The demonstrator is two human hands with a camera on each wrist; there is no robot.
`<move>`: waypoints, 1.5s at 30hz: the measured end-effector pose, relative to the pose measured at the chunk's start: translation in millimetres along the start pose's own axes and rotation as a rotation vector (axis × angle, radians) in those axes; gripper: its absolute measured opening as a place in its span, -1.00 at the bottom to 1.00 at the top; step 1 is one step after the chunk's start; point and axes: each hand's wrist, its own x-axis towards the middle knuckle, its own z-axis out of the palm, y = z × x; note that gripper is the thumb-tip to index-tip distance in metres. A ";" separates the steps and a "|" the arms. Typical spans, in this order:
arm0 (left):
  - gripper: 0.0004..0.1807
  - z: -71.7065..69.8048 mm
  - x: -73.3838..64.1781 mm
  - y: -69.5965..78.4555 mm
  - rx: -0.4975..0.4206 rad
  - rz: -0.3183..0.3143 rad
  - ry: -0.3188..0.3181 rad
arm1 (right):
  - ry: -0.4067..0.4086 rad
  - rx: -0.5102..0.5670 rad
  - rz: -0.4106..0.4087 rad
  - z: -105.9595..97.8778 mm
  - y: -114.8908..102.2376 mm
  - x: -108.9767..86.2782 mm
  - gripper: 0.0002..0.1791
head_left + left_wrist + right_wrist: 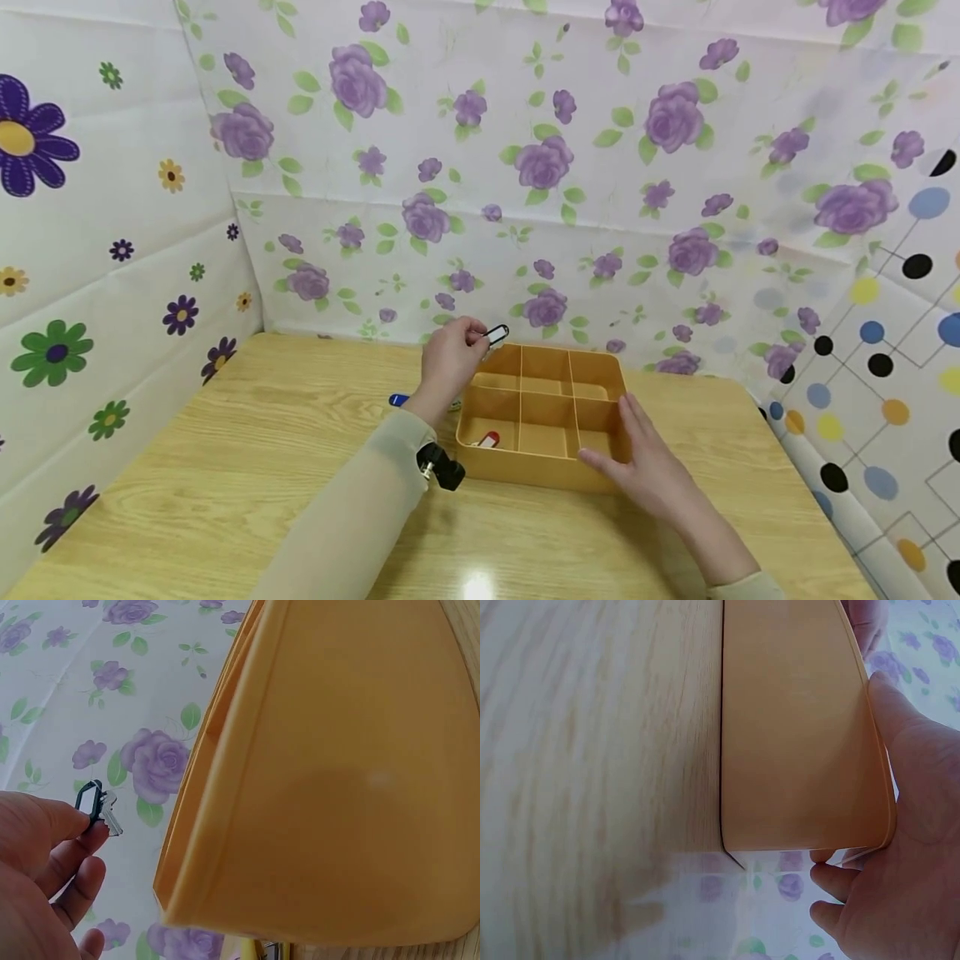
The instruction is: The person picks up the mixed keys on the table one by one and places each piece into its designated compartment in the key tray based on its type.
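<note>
My left hand [452, 354] pinches a black-framed key tag [497, 334] between thumb and fingers, above the back left corner of a yellow-orange divided box [540, 471]. Small silver keys [110, 814] hang from the tag in the left wrist view. The box has two rows of three compartments. A red key tag [490, 439] lies in its front left compartment. At the box's front right corner my right hand [656, 471] holds on, thumb at the front rim and fingers along the right wall. The same grip on the box shows in the right wrist view.
A blue key tag [399, 400] lies on the wooden table [262, 450] left of the box, partly behind my left forearm. Something yellow [251, 949] shows beneath the box's edge in the left wrist view. Flowered cloth [465, 208] hangs behind the table.
</note>
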 end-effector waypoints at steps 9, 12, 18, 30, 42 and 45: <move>-0.91 -2.3 -1.2 -1.1 0.000 0.011 -0.035 | -0.020 0.012 0.002 -0.4 -0.5 -0.4 0.34; -0.87 -2.5 -1.3 -1.2 0.007 0.016 -0.053 | -0.021 0.015 0.004 -0.6 0.4 -0.1 0.34; -0.69 -5.8 -1.6 -6.6 0.053 0.035 -0.085 | -0.022 0.011 0.009 -1.9 0.7 2.1 0.35; -0.64 -28.7 -1.4 -26.6 0.027 0.003 -0.055 | -0.023 0.008 0.011 -0.3 -1.0 1.1 0.34; -0.55 -49.8 -12.4 -54.3 0.128 -0.009 -0.077 | -0.014 -0.009 0.012 -3.0 -2.2 -0.5 0.34; -0.57 -51.4 -16.4 -61.8 0.152 -0.033 -0.084 | -0.018 -0.015 0.021 -2.3 -1.7 -2.0 0.35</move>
